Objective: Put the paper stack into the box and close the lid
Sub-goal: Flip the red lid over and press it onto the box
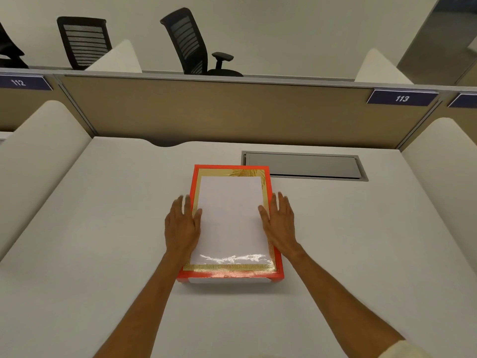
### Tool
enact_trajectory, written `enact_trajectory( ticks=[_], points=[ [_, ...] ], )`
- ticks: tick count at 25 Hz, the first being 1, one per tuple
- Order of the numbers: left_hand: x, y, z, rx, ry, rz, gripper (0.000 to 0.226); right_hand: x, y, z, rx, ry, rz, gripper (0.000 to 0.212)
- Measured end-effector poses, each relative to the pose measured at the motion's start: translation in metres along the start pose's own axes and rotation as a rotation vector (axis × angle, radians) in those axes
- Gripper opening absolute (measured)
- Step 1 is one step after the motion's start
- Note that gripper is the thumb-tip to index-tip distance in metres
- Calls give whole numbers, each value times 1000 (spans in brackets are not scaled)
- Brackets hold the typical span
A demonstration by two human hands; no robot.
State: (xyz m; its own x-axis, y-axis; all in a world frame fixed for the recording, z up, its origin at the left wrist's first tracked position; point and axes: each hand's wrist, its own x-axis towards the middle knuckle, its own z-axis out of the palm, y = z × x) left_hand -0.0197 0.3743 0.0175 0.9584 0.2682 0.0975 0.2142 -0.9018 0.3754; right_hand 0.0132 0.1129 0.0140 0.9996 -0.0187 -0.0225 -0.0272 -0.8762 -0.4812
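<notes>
- The box (274, 272) sits mid-bench (103, 228), red-walled with a gold lining, and the paper stack (231, 218) already lies flat inside it, leaving a gold margin on every side that I can see.
- My left hand (182, 226) has a wide, flat grip, holding nothing: fingers spread along the box's left wall, thumb touching the paper's left edge.
- My right hand (280, 223) mirrors it, also wide and empty, thumb at the paper's right edge and fingers lying over the right wall.
- Risk, as I judge it: pressing unevenly with the thumbs could skew the top sheets or buckle them against the lining, so a lid would catch on a raised corner.
- Risk: the box stands free on the smooth bench; a sideways push from one hand alone could slide it toward the recessed cable tray (304, 166) just behind it.
- The biggest unknown is the lid. I see none anywhere on the bench, so closing cannot start until I find it.
- A pale strip shows under the box's near edge; I cannot tell whether that is the lid tucked beneath, a base, or loose paper.
- Glare washes out the near end of the paper, hiding whether the sheets are flush there.
- The left fingers are motion-blurred, so their exact contact with the wall is unclear.
- The depth of the stack below the rim is not readable from above.
</notes>
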Motion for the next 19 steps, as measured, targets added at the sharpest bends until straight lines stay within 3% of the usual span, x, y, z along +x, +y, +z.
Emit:
enact_trajectory(
  ticks=[5, 9, 19],
  points=[
    [14, 15, 10, 94, -132, 252, 98, 4, -15, 15, -140, -93, -135, 74],
    [19, 9, 21, 145, -221, 253, 104, 5, -11, 23, -186, -135, -134, 77],
    [19, 9, 31, 117, -246, 250, 105, 6, -8, 32, -220, -142, -128, 78]
  ],
)
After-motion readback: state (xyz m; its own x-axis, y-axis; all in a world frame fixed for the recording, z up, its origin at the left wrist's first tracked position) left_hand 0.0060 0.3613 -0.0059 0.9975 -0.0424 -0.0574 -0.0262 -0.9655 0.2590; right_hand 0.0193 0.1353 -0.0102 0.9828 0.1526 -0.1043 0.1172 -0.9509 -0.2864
